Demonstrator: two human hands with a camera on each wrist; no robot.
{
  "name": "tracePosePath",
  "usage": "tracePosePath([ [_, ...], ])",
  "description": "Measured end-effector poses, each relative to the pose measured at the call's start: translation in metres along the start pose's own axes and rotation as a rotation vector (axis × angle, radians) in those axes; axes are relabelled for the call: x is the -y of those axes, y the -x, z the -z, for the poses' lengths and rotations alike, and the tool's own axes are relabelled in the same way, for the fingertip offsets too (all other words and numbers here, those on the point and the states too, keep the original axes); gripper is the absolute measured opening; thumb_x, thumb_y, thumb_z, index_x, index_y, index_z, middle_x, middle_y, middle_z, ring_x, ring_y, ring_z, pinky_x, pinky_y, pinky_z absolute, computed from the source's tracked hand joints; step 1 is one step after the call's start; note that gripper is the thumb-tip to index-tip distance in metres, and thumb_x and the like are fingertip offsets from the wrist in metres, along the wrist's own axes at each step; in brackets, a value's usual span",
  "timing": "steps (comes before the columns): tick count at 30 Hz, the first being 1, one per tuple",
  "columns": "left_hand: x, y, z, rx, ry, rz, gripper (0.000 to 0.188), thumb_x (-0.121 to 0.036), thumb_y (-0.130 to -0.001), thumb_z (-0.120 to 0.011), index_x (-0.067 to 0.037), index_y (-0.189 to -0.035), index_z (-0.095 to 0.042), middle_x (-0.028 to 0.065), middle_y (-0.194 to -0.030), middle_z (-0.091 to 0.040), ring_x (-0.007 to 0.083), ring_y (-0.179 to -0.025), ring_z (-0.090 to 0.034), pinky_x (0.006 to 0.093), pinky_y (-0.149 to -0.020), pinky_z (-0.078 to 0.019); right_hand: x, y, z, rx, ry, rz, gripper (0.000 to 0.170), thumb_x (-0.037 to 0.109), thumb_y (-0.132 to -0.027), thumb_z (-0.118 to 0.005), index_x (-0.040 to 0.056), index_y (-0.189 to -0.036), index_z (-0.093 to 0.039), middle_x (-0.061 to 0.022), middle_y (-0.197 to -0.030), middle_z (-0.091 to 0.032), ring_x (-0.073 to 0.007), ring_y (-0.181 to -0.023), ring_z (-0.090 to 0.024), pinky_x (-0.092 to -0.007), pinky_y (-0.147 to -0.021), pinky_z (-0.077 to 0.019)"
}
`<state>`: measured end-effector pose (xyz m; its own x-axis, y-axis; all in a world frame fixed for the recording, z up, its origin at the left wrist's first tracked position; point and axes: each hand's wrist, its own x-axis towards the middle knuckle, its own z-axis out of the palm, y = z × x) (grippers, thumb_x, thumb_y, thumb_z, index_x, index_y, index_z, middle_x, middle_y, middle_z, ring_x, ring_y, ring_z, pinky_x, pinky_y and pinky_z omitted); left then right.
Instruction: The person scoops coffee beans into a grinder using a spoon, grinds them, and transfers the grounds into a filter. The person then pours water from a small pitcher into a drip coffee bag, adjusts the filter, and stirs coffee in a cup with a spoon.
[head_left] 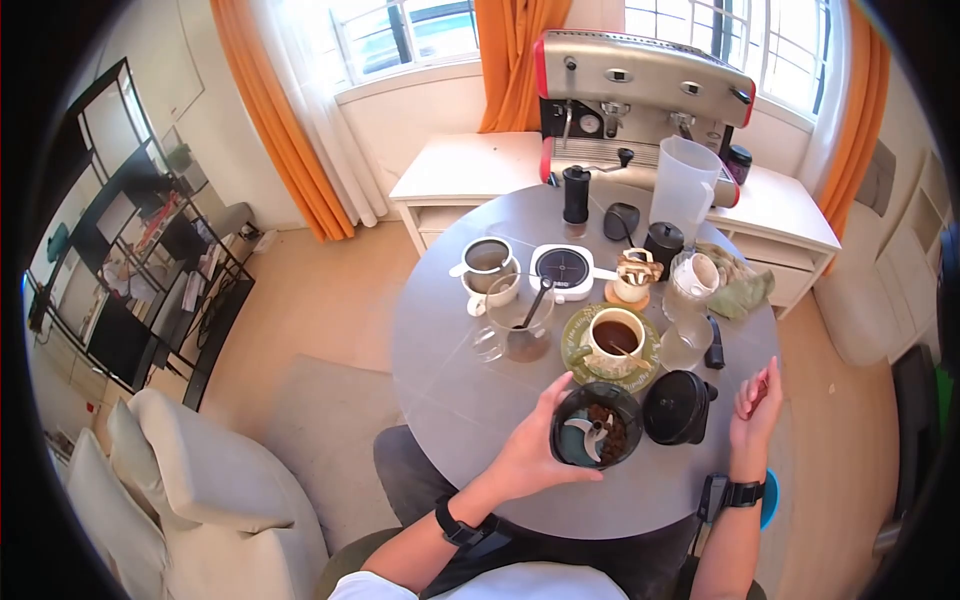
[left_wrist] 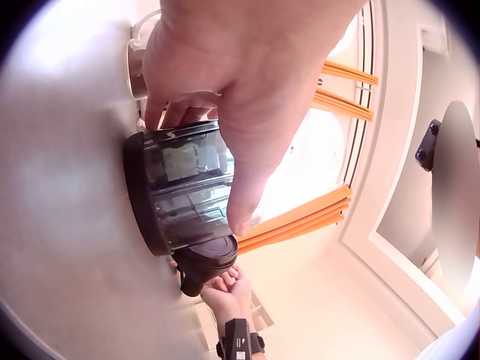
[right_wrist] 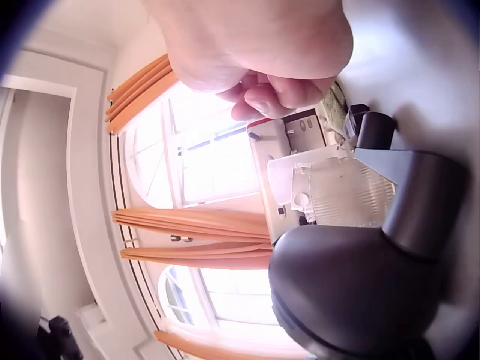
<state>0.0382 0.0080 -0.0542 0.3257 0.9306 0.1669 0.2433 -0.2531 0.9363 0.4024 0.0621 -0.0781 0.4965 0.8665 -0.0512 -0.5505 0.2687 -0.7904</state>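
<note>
My left hand [head_left: 535,440] grips a clear dark-tinted grinder cup [left_wrist: 187,184] by its side, thumb and fingers spread around it. In the head view, metal blades [head_left: 594,436] and brown coffee grounds or beans [head_left: 612,425] show inside the cup. The cup stands near the front of the table in the left wrist view, its dark base ring close to the top. My right hand [head_left: 755,405] is raised at the table's right edge, fingers loosely curled, with nothing seen in it. Between the hands sits a black rounded piece with a side projection [head_left: 678,407].
Behind the cup, a cup of dark coffee [head_left: 614,335] stands on a green saucer [head_left: 580,320]. A glass server [head_left: 520,320], a white scale [head_left: 562,268], a hand grinder [head_left: 576,195] and a clear pitcher [head_left: 685,185] share the round table [head_left: 440,380]. An espresso machine [head_left: 640,75] stands beyond.
</note>
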Motion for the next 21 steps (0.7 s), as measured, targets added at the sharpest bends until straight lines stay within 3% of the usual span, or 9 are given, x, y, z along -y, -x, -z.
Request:
tracePosePath([
  [2, 0.004, -0.001, -0.002, 0.053, 0.037, -0.005, 0.139, -0.031, -0.066, -0.102, -0.008, -0.168, -0.011, 0.0237, -0.154, -0.050, 0.0366, -0.145, -0.050, 0.0439, -0.121, -0.0390, -0.006, -0.015, 0.000, -0.055, -0.090, 0.008, 0.037, 0.038, -0.108, -0.061, 0.0155, -0.080, -0.056, 0.0031, -0.056, -0.046, -0.0067, -0.040, -0.034, -0.0237, -0.036, -0.0204],
  [7, 0.000, 0.003, 0.002, 0.031, -0.038, -0.102, 0.140, -0.032, -0.064, -0.104, -0.009, -0.168, -0.014, 0.0215, -0.158, -0.047, 0.0343, -0.148, -0.047, 0.0449, -0.122, -0.0391, -0.016, -0.029, 0.005, -0.137, -0.185, 0.088, 0.036, 0.038, -0.109, -0.061, 0.0151, -0.081, -0.056, 0.0028, -0.057, -0.047, -0.0066, -0.041, -0.036, -0.0243, -0.036, -0.0204],
  [9, -0.002, 0.005, 0.016, 0.011, -0.089, -0.155, 0.138, -0.031, -0.063, -0.105, -0.009, -0.168, -0.018, 0.0194, -0.160, -0.046, 0.0321, -0.148, -0.047, 0.0454, -0.121, -0.0395, -0.018, -0.023, 0.004, -0.150, 0.082, 0.184, 0.039, 0.036, -0.109, -0.060, 0.0142, -0.078, -0.055, 0.0033, -0.058, -0.048, -0.0055, -0.043, -0.039, -0.0234, -0.038, -0.0230],
  [10, -0.004, 0.008, 0.028, -0.013, -0.106, -0.164, 0.125, -0.028, -0.064, -0.104, -0.008, -0.163, -0.031, 0.0184, -0.157, -0.050, 0.0308, -0.144, -0.050, 0.0441, -0.117, -0.0436, -0.018, -0.024, 0.002, -0.154, 0.081, 0.192, 0.039, 0.036, -0.109, -0.060, 0.0142, -0.078, -0.055, 0.0033, -0.058, -0.048, -0.0055, -0.043, -0.039, -0.0234, -0.038, -0.0230],
  [11, -0.004, 0.010, 0.040, -0.033, -0.123, -0.173, 0.113, -0.025, -0.065, -0.103, -0.007, -0.159, -0.043, 0.0175, -0.155, -0.053, 0.0295, -0.140, -0.054, 0.0428, -0.112, -0.0478, -0.020, -0.024, 0.002, -0.142, 0.278, 0.268, 0.040, 0.034, -0.109, -0.060, 0.0134, -0.076, -0.054, 0.0037, -0.059, -0.048, -0.0048, -0.045, -0.041, -0.0226, -0.040, -0.0243],
  [12, 0.001, 0.012, 0.053, -0.092, -0.145, -0.165, 0.095, -0.021, -0.068, -0.101, -0.006, -0.149, -0.054, 0.0156, -0.147, -0.059, 0.0267, -0.132, -0.058, 0.0398, -0.106, -0.0503, -0.021, -0.023, 0.001, -0.133, 0.474, 0.340, 0.041, 0.033, -0.109, -0.061, 0.0126, -0.074, -0.053, 0.0042, -0.060, -0.049, -0.0040, -0.047, -0.042, -0.0219, -0.041, -0.0256],
  [13, 0.007, 0.015, 0.066, -0.152, -0.168, -0.157, 0.077, -0.016, -0.071, -0.099, -0.004, -0.139, -0.065, 0.0138, -0.139, -0.066, 0.0240, -0.125, -0.063, 0.0368, -0.099, -0.0528, -0.022, -0.021, 0.000, -0.146, 0.470, 0.345, 0.041, 0.033, -0.109, -0.061, 0.0126, -0.074, -0.053, 0.0042, -0.060, -0.049, -0.0040, -0.047, -0.042, -0.0219, -0.041, -0.0256],
  [15, 0.022, 0.018, 0.089, -0.324, -0.171, -0.113, 0.051, -0.008, -0.080, -0.091, -0.003, -0.126, -0.071, 0.0096, -0.122, -0.072, 0.0191, -0.109, -0.068, 0.0317, -0.088, -0.0528, -0.023, -0.018, -0.003, -0.031, 0.653, 0.403, 0.043, 0.029, -0.109, -0.062, 0.0115, -0.071, -0.052, 0.0052, -0.061, -0.049, -0.0028, -0.049, -0.042, -0.0211, -0.044, -0.0268],
  [21, 0.047, 0.005, 0.119, -0.575, -0.262, 0.063, 0.044, -0.007, -0.086, -0.083, -0.005, -0.128, -0.071, 0.0089, -0.118, -0.072, 0.0142, -0.094, -0.068, 0.0276, -0.074, -0.0527, -0.016, -0.011, -0.010, -0.055, 0.598, 0.344, 0.043, 0.028, -0.109, -0.063, 0.0115, -0.070, -0.053, 0.0048, -0.060, -0.050, -0.0025, -0.049, -0.043, -0.0210, -0.044, -0.0268],
])
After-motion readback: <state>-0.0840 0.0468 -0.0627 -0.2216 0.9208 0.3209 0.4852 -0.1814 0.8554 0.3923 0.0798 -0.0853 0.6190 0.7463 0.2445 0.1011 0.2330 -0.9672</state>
